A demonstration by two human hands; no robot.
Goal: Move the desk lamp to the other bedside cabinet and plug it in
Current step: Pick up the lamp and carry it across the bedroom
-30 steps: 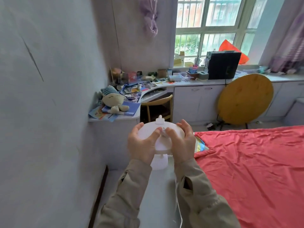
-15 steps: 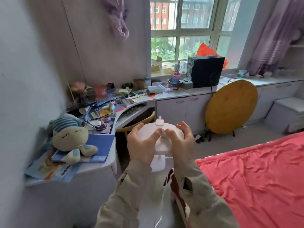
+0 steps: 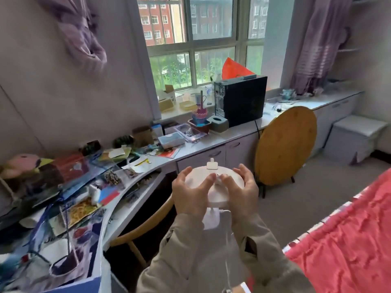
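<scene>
I hold a white desk lamp (image 3: 213, 176) in the air in front of my chest, seen from above: a round flat head, a small white tab at its far edge, a white base below. My left hand (image 3: 188, 195) grips the left side of the head and my right hand (image 3: 243, 191) grips the right side, thumbs on top. Its thin white cord (image 3: 227, 261) hangs down between my sleeves toward the bottom of the frame; the plug is not visible. A white cabinet (image 3: 355, 136) stands at the far right by the wall.
A curved white desk (image 3: 118, 210) cluttered with papers runs along the left and under the window. A wooden chair (image 3: 143, 227) sits tucked beneath it. A black computer case (image 3: 243, 100) and a round wooden tabletop (image 3: 285, 144) stand ahead. The red bed (image 3: 342, 240) fills the right.
My view has swung right and forward along the desk toward the window. The stuffed toy has left the frame. Both hands keep the same hold on the lamp.
</scene>
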